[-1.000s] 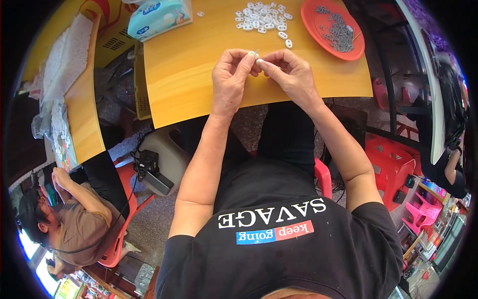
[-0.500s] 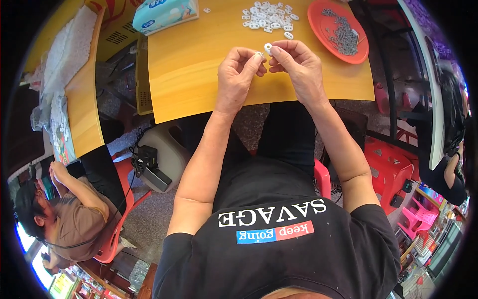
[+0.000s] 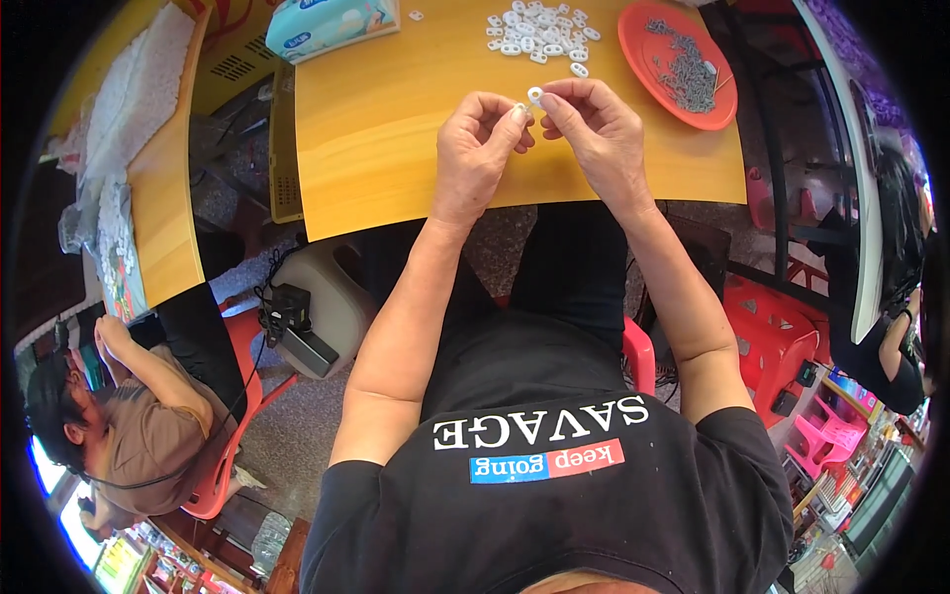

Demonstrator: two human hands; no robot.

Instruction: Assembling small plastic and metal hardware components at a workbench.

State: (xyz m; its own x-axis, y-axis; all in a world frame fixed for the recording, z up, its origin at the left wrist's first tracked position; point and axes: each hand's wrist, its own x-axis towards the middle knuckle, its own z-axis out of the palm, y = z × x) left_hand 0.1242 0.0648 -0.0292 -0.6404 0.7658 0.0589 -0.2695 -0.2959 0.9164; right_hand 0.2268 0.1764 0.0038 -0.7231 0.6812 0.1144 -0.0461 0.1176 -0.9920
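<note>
Over the near part of the yellow table, my right hand (image 3: 599, 124) pinches a small white oval plastic piece (image 3: 535, 95) with a hole in it. Close beside it on the left, my left hand (image 3: 482, 139) has thumb and forefinger pressed together at the piece's edge; whatever sits between those fingertips is too small to make out. Beyond my hands lies a loose heap of white plastic pieces (image 3: 539, 32) of the same kind, each with holes. To the right, a red plate (image 3: 720, 111) carries a pile of small grey screw-like parts (image 3: 690, 79).
A light blue tissue pack (image 3: 332, 28) lies at the table's far left, with one stray white piece (image 3: 416, 15) near it. The wooden table's (image 3: 396, 188) front edge runs before my lap. At left, a seated person (image 3: 148, 426) works by another table (image 3: 168, 223).
Both hands stay together over the table with the white piece still pinched in the right. The view has shifted very slightly; nothing else has visibly moved.
</note>
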